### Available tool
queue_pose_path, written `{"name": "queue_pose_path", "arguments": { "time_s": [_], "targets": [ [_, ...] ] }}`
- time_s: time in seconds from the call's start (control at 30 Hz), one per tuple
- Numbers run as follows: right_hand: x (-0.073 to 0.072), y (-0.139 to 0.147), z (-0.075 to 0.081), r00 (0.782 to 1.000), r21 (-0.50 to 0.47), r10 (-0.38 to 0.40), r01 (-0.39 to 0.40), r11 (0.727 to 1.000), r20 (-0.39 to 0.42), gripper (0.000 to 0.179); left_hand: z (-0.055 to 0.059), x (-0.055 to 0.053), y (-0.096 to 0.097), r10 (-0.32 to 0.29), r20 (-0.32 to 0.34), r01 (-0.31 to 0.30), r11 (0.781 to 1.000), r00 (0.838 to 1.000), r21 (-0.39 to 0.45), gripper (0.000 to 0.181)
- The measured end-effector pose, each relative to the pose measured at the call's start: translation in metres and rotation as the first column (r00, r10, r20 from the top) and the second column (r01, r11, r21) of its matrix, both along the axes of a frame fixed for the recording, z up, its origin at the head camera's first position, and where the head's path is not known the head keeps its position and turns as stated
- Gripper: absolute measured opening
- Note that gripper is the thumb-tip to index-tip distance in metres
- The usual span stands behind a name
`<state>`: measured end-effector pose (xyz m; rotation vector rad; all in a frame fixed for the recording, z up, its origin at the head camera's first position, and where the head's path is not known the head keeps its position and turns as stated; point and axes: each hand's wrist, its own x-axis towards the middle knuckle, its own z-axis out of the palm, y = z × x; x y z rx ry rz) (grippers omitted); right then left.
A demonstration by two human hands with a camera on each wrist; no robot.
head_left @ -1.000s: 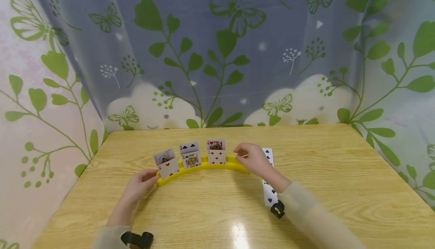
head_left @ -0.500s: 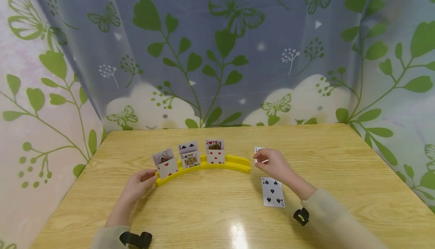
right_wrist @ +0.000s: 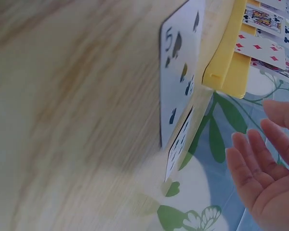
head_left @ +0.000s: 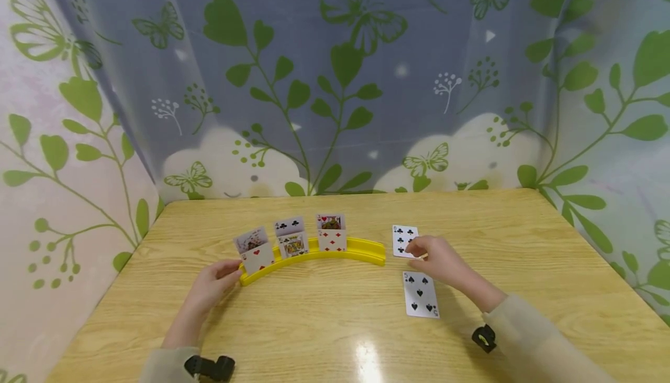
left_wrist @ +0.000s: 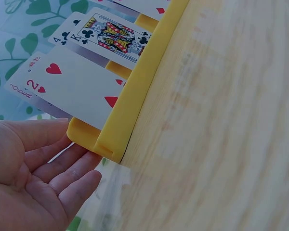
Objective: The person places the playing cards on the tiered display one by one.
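A curved yellow card holder (head_left: 314, 257) stands on the table with three pairs of playing cards in it. At its left end, the thumb and fingers of my left hand (head_left: 210, 286) hold the corner beside the two of hearts (left_wrist: 77, 86). Behind that card a joker (head_left: 252, 239) shows. My right hand (head_left: 442, 264) hovers over the lower right corner of the six of clubs (head_left: 403, 237), its fingers loosely bent and holding nothing. Closer to me the five of spades (head_left: 420, 296) lies face up.
In the holder's middle, a king of clubs (head_left: 295, 246) stands before a four of clubs (head_left: 289, 226). Farther right, a diamonds card (head_left: 332, 241) stands before a face card (head_left: 331, 221). A leaf-patterned curtain (head_left: 335, 110) rises behind the wooden table (head_left: 293, 336).
My right hand has moved right, away from the holder's right end and slightly toward me, uncovering most of the six of clubs and the five of spades. The left hand stays put.
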<state>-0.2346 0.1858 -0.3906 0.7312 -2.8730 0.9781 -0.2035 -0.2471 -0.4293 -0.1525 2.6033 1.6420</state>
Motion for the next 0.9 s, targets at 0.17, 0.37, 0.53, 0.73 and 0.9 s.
{"name": "queue_pose_path", "arguments": {
  "time_s": [0.17, 0.37, 0.53, 0.73, 0.9],
  "targets": [
    [0.001, 0.006, -0.004, 0.998, 0.055, 0.036, -0.039, 0.998, 0.057, 0.021, 0.002, 0.001, 0.001, 0.001, 0.011, -0.001, 1.000, 1.000, 0.000, 0.036],
    [0.005, 0.012, -0.009, 0.992, 0.102, 0.015, -0.028, 0.994, 0.128, 0.027, 0.002, 0.000, 0.000, -0.002, 0.018, 0.002, 1.000, 1.000, 0.000, 0.037],
    [0.007, 0.017, -0.011, 0.986, 0.151, -0.011, -0.014, 0.988, 0.165, 0.033, 0.001, 0.000, 0.000, -0.001, 0.023, 0.001, 1.000, 1.000, 0.015, 0.037],
    [0.008, 0.023, -0.013, 0.989, 0.195, 0.001, -0.031, 0.980, 0.150, 0.039, 0.001, 0.000, 0.000, 0.007, 0.015, -0.007, 1.000, 1.000, 0.007, 0.036],
    [0.010, 0.025, -0.014, 0.989, 0.246, 0.000, -0.037, 0.969, 0.150, 0.042, -0.001, 0.000, 0.000, 0.006, 0.009, -0.006, 1.000, 1.000, 0.004, 0.036]
  ]
}}
